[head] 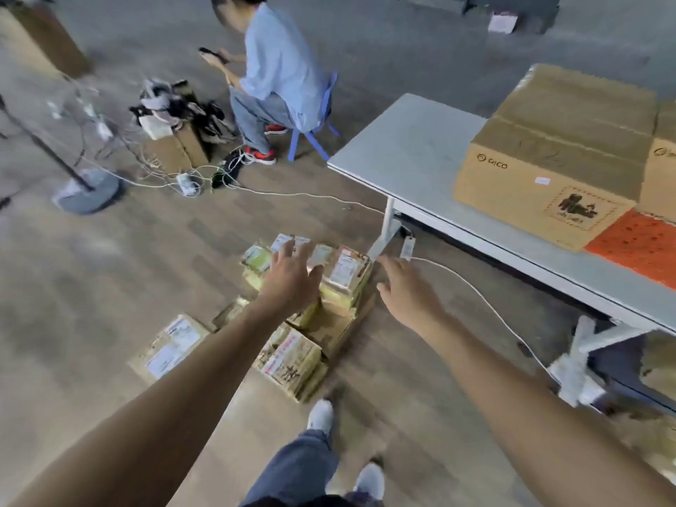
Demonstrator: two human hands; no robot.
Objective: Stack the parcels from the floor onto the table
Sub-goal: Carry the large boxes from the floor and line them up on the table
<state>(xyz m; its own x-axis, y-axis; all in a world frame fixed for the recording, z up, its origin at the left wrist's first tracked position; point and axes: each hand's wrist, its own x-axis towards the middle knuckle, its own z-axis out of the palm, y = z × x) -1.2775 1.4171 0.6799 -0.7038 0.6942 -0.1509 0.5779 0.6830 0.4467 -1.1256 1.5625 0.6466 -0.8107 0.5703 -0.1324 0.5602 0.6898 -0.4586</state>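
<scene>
Both arms reach fwd over the pile of parcels (311,305) on the floor (109,268), at centre frame. Left hand (290,278) is open, fingers spread, hovering above the top of the tallest stack (345,278) – holding nothing. Right hand (406,292) is open too, palm down, just to the 3 o'clock side of that stack, empty; whether it touches the cardboard can't be told through the blur.

The parcels are brown, w/ white shipping labels, heaped in a few short stacks. One flat parcel (172,345) lies apart at 8 o'clock of the pile; another labelled stack (292,360) sits at 6 o'clock, nearest the wearer's shoes (322,415).

The desk (413,148) – white top, white legs – runs off at 2 o'clock. On it: a large cardboard box (548,177) printed "OICO", a second box (662,170) cut off by the frame edge just beside it, and an orange mat (636,247) in front of them. A white cable (475,287) trails across the floor beneath the desk.

At 12 o'clock a person in a light blue shirt (278,60) sits on a blue stool (314,129), next to a box w/ tangled cords (175,111).
</scene>
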